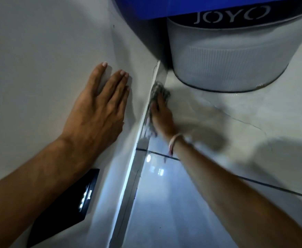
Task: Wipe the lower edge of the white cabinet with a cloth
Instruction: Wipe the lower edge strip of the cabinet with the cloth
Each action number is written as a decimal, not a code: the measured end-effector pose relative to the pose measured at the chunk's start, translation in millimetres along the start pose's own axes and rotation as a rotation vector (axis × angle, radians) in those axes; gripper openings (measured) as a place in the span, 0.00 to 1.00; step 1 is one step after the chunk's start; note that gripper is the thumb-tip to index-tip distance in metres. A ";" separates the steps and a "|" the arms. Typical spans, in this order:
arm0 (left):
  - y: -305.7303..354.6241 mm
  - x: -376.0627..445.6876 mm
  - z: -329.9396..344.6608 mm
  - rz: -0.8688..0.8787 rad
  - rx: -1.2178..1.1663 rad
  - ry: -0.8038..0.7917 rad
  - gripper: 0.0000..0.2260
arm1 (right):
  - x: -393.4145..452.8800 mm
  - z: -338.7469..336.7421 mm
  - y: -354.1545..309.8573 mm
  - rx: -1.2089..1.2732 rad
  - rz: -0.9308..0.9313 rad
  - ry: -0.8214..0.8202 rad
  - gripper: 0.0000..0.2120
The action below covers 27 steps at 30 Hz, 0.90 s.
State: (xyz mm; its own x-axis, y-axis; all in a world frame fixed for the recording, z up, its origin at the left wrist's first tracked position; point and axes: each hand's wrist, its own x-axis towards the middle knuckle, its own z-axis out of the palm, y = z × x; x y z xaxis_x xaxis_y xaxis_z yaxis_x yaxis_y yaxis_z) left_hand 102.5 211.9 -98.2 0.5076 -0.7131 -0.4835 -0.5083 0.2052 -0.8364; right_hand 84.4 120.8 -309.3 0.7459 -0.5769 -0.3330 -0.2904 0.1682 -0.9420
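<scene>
Forearms reach forward: the left hand [100, 102] lies flat on the white cabinet [39, 51], fingers spread, while the right hand [161, 119] presses a grey cloth [155, 94] against its lower edge [144, 119], mid-wipe. Next, probably slide along the edge.

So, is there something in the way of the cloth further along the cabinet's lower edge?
Yes, probably: the white bucket stands on the floor just beyond the cloth, close to the cabinet corner. The right hand may meet it.
</scene>
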 end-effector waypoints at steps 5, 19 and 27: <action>-0.7 -1.6 -2.5 0.002 0.003 0.024 0.38 | 57.1 -19.4 -39.0 0.022 -0.047 0.075 0.26; -1.5 1.5 -7.2 -0.015 0.034 0.032 0.39 | 25.9 -9.3 -15.7 0.041 0.030 -0.009 0.28; 1.0 2.2 -6.1 -0.020 0.071 0.042 0.39 | 18.5 -6.2 -5.0 0.072 -0.011 -0.026 0.28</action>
State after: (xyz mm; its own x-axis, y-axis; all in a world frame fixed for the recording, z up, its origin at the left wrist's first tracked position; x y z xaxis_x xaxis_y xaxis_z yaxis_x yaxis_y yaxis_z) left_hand 98.9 206.5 -98.5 0.4867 -0.7451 -0.4561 -0.4470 0.2362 -0.8628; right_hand 96.0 104.4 -310.6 0.7641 -0.5584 -0.3229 -0.2391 0.2196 -0.9458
